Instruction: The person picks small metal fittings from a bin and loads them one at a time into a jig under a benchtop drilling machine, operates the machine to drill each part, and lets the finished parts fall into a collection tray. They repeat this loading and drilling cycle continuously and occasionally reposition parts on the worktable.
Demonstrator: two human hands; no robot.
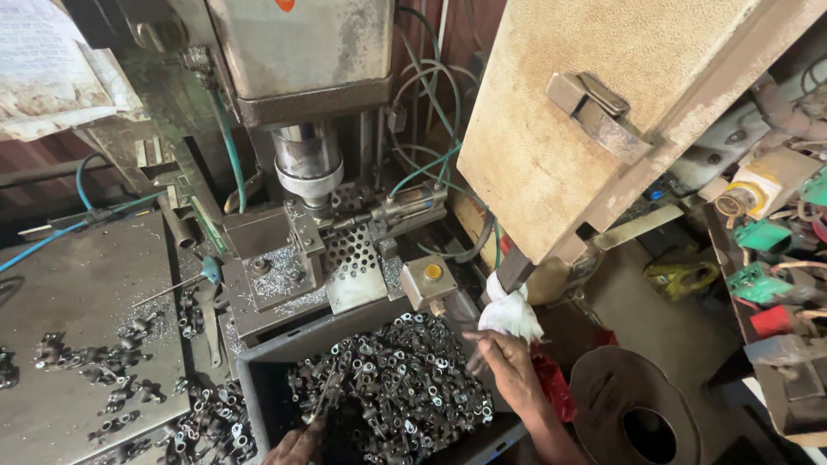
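One grey bin point(258, 379) sits below one press machine point(306, 164) and holds a heap of small metal ring parts point(405, 379), too many to count. More of the same parts point(103, 362) lie scattered on the metal table point(69, 284) to the left. The right hand point(508, 366) reaches in from the right, fingers curled over the heap's edge; its grasp cannot be determined. The left hand point(297, 445) rests low in the bin, partly out of frame, closure undeterminable. One white rag point(510, 314) hangs just above the right hand.

Both the left hand point(297, 445) and the right hand point(508, 366) are bare, grimy with dark smudges, no sleeves showing.
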